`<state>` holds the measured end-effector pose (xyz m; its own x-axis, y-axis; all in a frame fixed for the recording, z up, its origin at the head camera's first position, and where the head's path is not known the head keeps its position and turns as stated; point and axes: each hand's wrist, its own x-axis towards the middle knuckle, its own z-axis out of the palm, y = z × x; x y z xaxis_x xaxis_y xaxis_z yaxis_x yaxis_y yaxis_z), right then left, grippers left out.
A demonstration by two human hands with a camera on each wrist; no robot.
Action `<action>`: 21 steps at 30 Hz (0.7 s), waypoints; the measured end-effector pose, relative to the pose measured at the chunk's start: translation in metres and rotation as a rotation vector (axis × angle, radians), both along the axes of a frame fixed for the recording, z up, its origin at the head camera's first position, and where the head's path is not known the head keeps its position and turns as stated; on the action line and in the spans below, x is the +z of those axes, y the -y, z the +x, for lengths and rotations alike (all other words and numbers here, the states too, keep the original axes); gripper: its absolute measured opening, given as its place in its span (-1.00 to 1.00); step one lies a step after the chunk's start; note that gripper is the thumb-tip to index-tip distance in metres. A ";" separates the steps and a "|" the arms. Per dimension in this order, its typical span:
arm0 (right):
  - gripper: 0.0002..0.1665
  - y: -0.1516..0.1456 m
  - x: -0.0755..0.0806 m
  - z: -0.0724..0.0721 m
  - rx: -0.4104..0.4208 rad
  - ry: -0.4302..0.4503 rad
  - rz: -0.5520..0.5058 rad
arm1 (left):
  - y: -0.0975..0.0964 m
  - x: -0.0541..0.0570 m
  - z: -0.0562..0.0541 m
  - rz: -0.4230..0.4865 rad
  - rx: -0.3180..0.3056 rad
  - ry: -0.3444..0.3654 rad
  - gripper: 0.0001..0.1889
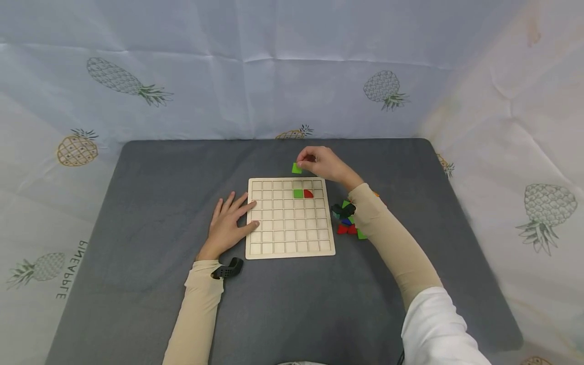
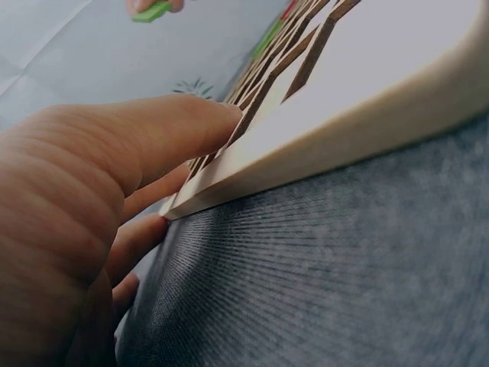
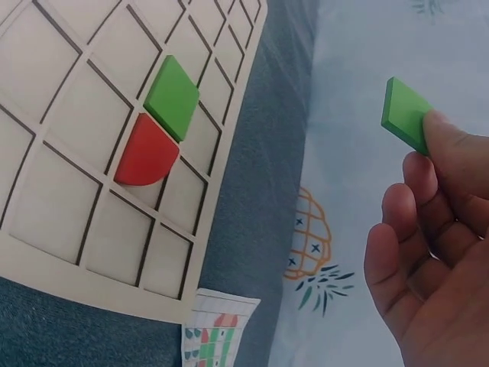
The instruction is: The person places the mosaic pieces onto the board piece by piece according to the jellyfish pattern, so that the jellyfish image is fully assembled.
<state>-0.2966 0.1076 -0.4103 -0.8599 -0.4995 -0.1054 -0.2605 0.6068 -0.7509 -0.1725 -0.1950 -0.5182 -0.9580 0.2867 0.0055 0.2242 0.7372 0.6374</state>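
Observation:
A wooden grid board [image 1: 274, 236] lies flat on the grey table. In its upper part a green square tile [image 1: 298, 193] sits in one cell, with a red quarter-round tile [image 1: 308, 193] in the cell to its right. Beyond the far edge, my right hand [image 1: 325, 165] pinches another green square tile [image 3: 405, 113] between thumb and forefinger, held up in the air. My left hand [image 1: 227, 227] lies with fingers spread at the board's left edge; its thumb and a finger touch the rim.
Right of the board, loose tiles [image 1: 347, 229] in red, green and blue are heaped, partly hidden by the right forearm. A printed card with a coloured pattern [image 3: 220, 329] lies beside the board in the right wrist view. A pineapple-print curtain [image 1: 255, 96] hangs behind the table.

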 end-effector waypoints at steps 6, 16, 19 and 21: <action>-0.81 0.006 -0.009 -0.002 0.006 0.032 -0.006 | 0.000 0.000 0.000 0.006 0.007 0.004 -0.34; -0.80 0.011 -0.022 -0.002 0.015 0.081 -0.007 | 0.000 -0.002 0.000 0.008 0.006 -0.001 -0.34; -0.79 0.013 -0.026 -0.001 0.023 0.098 -0.015 | 0.000 -0.002 0.000 0.005 0.007 -0.002 -0.34; -0.79 0.014 -0.030 -0.001 0.023 0.108 -0.024 | 0.000 -0.002 0.000 0.005 0.010 -0.004 -0.35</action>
